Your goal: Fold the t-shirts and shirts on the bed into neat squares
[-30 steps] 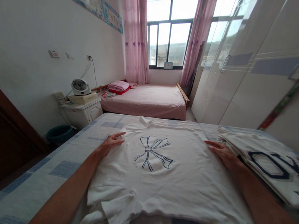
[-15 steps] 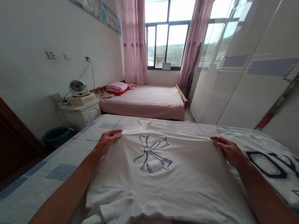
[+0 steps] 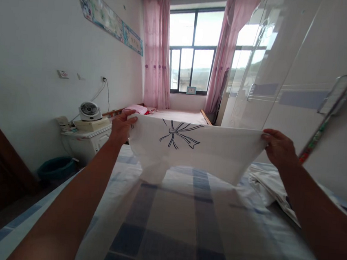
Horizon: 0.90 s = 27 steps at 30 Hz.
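Note:
A white T-shirt with a dark bow print [image 3: 208, 149] hangs in the air above a bed with a blue-checked sheet [image 3: 176, 224]. My left hand [image 3: 121, 126] grips its left top edge with closed fingers. My right hand [image 3: 277, 148] pinches its right top edge. The shirt is stretched flat between both hands, its lower edge clear of the sheet.
More white clothing with dark lettering [image 3: 271, 184] lies on the bed at the right. A white wardrobe [image 3: 288, 84] stands along the right. At the left are a nightstand with a small fan [image 3: 89, 111] and a green bin [image 3: 55, 167]. A pink bed [image 3: 177, 116] lies by the window.
Both hands moved from resting flat on the shirt to gripping its far edge, then lifted it up off the bed. The view tilted upward.

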Motion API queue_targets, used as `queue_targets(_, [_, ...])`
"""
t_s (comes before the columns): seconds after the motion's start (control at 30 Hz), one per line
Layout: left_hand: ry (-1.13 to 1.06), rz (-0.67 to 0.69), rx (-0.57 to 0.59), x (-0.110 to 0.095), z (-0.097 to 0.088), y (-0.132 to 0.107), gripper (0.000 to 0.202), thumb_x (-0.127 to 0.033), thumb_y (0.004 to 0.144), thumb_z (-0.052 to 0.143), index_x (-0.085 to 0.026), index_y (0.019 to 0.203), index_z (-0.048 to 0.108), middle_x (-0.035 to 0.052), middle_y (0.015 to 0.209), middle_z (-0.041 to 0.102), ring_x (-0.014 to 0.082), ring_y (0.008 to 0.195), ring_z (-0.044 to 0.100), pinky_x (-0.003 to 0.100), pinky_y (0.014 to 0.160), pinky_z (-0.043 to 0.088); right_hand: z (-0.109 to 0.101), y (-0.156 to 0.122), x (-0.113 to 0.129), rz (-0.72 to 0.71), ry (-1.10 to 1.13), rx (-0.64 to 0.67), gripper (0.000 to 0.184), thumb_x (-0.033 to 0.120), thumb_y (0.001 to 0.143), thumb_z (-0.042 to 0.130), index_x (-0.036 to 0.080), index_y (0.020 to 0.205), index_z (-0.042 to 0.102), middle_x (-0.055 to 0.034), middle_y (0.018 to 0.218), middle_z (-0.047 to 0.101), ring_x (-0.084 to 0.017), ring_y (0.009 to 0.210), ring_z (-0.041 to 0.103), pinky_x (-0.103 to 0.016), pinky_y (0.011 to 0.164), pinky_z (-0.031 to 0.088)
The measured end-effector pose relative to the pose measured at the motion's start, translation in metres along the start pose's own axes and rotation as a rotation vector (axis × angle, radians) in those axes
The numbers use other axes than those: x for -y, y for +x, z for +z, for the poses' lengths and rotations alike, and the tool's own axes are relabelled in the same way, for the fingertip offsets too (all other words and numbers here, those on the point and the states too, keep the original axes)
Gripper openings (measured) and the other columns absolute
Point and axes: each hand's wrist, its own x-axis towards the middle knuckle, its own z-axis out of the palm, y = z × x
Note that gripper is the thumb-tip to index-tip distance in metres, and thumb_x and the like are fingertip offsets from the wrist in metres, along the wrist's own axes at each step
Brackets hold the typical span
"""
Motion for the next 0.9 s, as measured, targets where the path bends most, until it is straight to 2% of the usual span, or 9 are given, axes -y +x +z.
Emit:
queue_targets(0.07, [-0.009,0.037,0.03,-0.011,-0.006,-0.004,0.049,-0.017,0.065,0.072,-0.014,0.113,0.062,-0.0019,0.091,0.068,0.0074,0.071,0.056,0.021,0.069,0.046,-0.01,-0.003,0.007,-0.06,0.006,0.063,0.017,0.009,0.063,0.065,0.016,0.077,0.059,0.005,0.067,0.054,-0.005,0.064,0.049,-0.019,0.057,0.038])
queue_targets(0.17, [0.078,-0.029,0.2,-0.01,-0.034,-0.04,0.065,-0.023,0.059,0.078,-0.017,0.12,0.059,0.0015,0.1,0.069,0.0132,0.084,0.061,0.024,0.074,0.048,-0.044,-0.029,-0.005,-0.018,-0.055,0.182,0.023,0.015,0.059,0.068,0.02,0.081,0.062,0.0033,0.071,0.058,-0.009,0.069,0.053,-0.022,0.065,0.043])
queue_targets(0.33, [0.389,-0.47,0.514,0.022,-0.098,-0.134,0.077,-0.033,0.055,0.082,-0.019,0.126,0.056,0.0064,0.107,0.068,0.0221,0.096,0.062,0.026,0.079,0.049,-0.117,-0.099,-0.063,0.294,-0.485,0.317,0.037,0.03,0.053,0.076,0.027,0.089,0.066,-0.0013,0.08,0.065,-0.015,0.067,0.056,-0.025,0.058,0.046])
queue_targets(0.43, [0.556,-0.611,0.59,0.038,-0.118,-0.169,0.076,-0.04,0.057,0.08,-0.018,0.126,0.057,0.0068,0.104,0.069,0.0245,0.094,0.063,0.028,0.078,0.049,-0.143,-0.126,-0.086,0.385,-0.676,0.479,0.038,0.04,0.057,0.074,0.029,0.093,0.068,-0.0047,0.095,0.068,-0.024,0.086,0.062,-0.03,0.072,0.049])
queue_targets(0.53, [0.679,-0.578,0.485,0.045,-0.116,-0.177,0.076,-0.049,0.061,0.075,-0.017,0.127,0.057,0.0063,0.091,0.069,0.0235,0.084,0.064,0.027,0.07,0.048,-0.145,-0.134,-0.093,0.371,-0.83,0.526,0.045,0.048,0.064,0.068,0.029,0.104,0.066,-0.0066,0.107,0.067,-0.027,0.1,0.06,-0.033,0.084,0.046])
queue_targets(0.6, [0.685,-0.585,0.375,0.047,-0.107,-0.175,0.078,-0.051,0.063,0.072,-0.015,0.13,0.053,0.0054,0.08,0.068,0.0211,0.075,0.063,0.025,0.064,0.047,-0.138,-0.135,-0.094,0.369,-0.911,0.469,0.053,0.053,0.065,0.063,0.025,0.11,0.063,-0.0082,0.102,0.067,-0.028,0.096,0.061,-0.034,0.083,0.046])
queue_targets(0.7, [0.634,-0.602,0.242,0.047,-0.093,-0.172,0.082,-0.045,0.06,0.075,-0.011,0.13,0.051,0.0036,0.074,0.067,0.0175,0.068,0.061,0.023,0.06,0.046,-0.123,-0.139,-0.095,0.353,-0.952,0.38,0.06,0.054,0.064,0.062,0.019,0.112,0.06,-0.0069,0.09,0.067,-0.026,0.087,0.061,-0.034,0.079,0.046])
queue_targets(0.8, [0.467,-0.522,0.273,0.039,-0.091,-0.172,0.084,-0.037,0.056,0.077,-0.013,0.132,0.048,0.0032,0.082,0.068,0.0164,0.072,0.061,0.023,0.064,0.046,-0.115,-0.144,-0.094,0.309,-0.791,0.364,0.057,0.05,0.064,0.064,0.02,0.112,0.059,-0.0052,0.094,0.067,-0.023,0.09,0.06,-0.029,0.078,0.046])
queue_targets(0.9, [0.303,-0.436,0.329,0.026,-0.098,-0.174,0.081,-0.037,0.06,0.075,-0.018,0.133,0.045,0.0052,0.099,0.068,0.018,0.082,0.062,0.024,0.07,0.048,-0.115,-0.146,-0.088,0.269,-0.625,0.362,0.052,0.047,0.064,0.066,0.023,0.11,0.058,-0.0047,0.1,0.066,-0.021,0.094,0.058,-0.027,0.079,0.045])
